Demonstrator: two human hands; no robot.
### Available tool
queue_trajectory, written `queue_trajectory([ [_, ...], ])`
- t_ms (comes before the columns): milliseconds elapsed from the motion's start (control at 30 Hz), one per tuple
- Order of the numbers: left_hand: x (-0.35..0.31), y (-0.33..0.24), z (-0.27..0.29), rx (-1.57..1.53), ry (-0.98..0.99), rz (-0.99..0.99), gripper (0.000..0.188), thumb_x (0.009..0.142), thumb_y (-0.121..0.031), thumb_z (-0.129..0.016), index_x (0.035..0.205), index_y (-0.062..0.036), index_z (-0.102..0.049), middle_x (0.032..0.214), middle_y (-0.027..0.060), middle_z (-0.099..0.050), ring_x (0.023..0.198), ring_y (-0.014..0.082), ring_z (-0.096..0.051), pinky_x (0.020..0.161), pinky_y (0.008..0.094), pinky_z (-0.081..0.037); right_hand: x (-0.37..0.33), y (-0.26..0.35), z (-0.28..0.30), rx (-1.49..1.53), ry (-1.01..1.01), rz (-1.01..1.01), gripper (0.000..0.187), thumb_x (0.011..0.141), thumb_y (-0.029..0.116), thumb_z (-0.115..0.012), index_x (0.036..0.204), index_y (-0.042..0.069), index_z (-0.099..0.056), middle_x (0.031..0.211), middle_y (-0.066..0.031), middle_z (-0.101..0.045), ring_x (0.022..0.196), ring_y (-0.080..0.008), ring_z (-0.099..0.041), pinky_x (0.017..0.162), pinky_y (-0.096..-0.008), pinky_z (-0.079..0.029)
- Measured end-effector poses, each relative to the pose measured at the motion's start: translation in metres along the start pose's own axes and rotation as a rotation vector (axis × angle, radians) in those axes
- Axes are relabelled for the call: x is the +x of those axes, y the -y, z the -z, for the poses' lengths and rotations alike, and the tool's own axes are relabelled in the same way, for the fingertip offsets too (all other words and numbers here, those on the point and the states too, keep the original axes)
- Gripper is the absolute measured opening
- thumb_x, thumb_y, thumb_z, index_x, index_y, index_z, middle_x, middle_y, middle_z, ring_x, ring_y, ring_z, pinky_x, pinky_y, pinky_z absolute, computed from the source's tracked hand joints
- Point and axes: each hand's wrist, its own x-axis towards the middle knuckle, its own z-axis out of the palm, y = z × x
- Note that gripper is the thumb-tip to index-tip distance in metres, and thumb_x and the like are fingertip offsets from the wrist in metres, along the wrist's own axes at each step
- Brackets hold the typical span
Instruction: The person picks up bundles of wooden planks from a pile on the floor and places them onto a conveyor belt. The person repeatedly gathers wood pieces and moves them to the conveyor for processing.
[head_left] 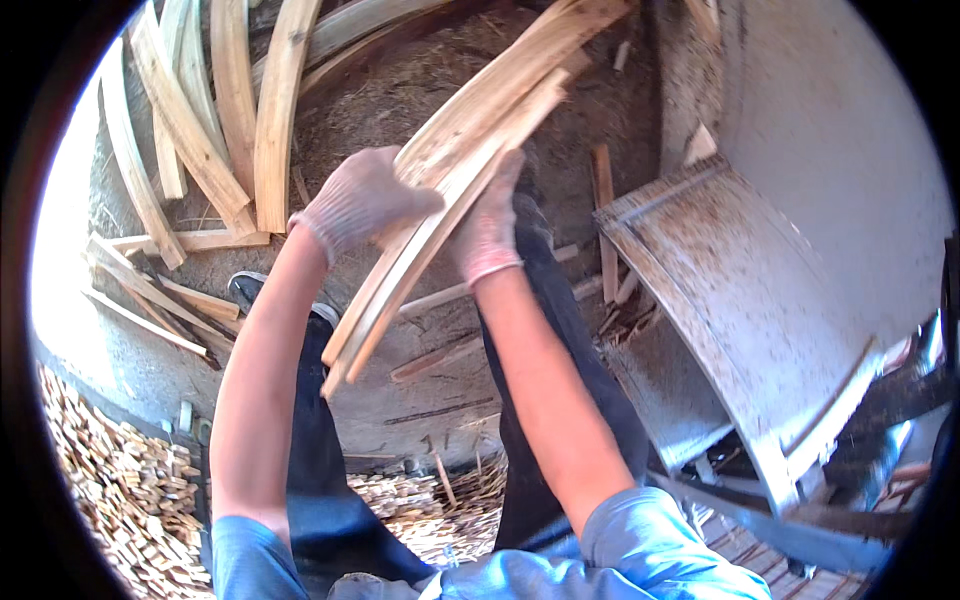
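Note:
Both my hands, in pale knitted work gloves, grip a small bundle of long wooden boards [478, 137] in front of me. The boards lie lengthwise against each other, slanting from the lower left to the far right. My left hand [365, 200] is closed over their left edge, its thumb lying across the top. From the right side my right hand [490, 222] holds the boards near their middle, its fingers partly hidden behind the wood.
Long loose planks [232, 110] lean and lie at the far left, with shorter strips [160, 295] below them. A metal machine table [735, 290] stands to my right. Many small wood pieces [120, 480] are heaped at the lower left. My shoe [250, 288] rests near the strips.

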Motion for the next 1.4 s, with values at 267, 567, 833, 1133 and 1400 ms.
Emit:
queue_trajectory([
  [267,-0.174,0.014,-0.009,-0.418,-0.054,0.069,0.048,0.075,-0.029,-0.081,0.111,0.0008,-0.070,0.091,0.0128,-0.075,0.083,0.0183,-0.072,0.082,0.0329,-0.057,-0.152,-0.009,-0.053,0.015,-0.106,-0.023,0.073,0.100,0.062,-0.050,0.146,0.006,-0.043,0.135,-0.0135,-0.058,0.122,-0.0236,-0.059,0.103,-0.0353,-0.050],
  [567,-0.251,0.080,0.028,-0.959,-0.553,-0.021,0.045,0.079,-0.016,-0.081,0.118,0.0025,-0.067,0.100,0.0081,-0.074,0.086,0.0128,-0.069,0.079,0.0277,-0.058,-0.144,-0.010,-0.197,-0.619,0.167,0.246,0.040,0.101,0.031,-0.058,0.121,-0.004,-0.064,0.098,-0.0125,-0.071,0.095,-0.0217,-0.069,0.089,-0.0339,-0.052],
  [833,-0.142,0.140,0.169,-0.495,-0.697,0.058,0.054,0.083,-0.039,-0.075,0.112,0.0058,-0.067,0.090,0.0102,-0.073,0.076,0.0167,-0.068,0.071,0.0316,-0.056,0.023,0.004,-0.340,-0.677,0.373,0.164,0.102,0.083,0.074,-0.061,0.146,-0.005,-0.047,0.143,-0.0299,-0.053,0.136,-0.0389,-0.050,0.110,-0.0412,-0.040],
  [1133,-0.082,0.233,0.181,-0.134,-1.184,0.212,0.098,0.087,-0.052,-0.071,0.154,0.0057,-0.029,0.151,0.0262,-0.042,0.136,0.0362,-0.047,0.114,0.0438,-0.041,0.071,-0.012,-0.169,-1.280,-0.160,0.297,0.086,0.083,0.050,-0.072,0.138,-0.012,-0.049,0.135,-0.0302,-0.059,0.127,-0.0393,-0.057,0.109,-0.0407,-0.041],
  [1400,-0.033,0.248,0.179,-0.488,-0.937,0.248,0.123,0.077,-0.079,-0.065,0.158,0.0032,-0.022,0.154,0.0300,-0.038,0.142,0.0397,-0.042,0.117,0.0453,-0.036,0.039,-0.068,-0.237,-0.972,0.009,0.296,0.040,0.097,0.032,-0.064,0.112,-0.004,-0.053,0.101,-0.0215,-0.068,0.092,-0.0329,-0.069,0.086,-0.0425,-0.056],
])
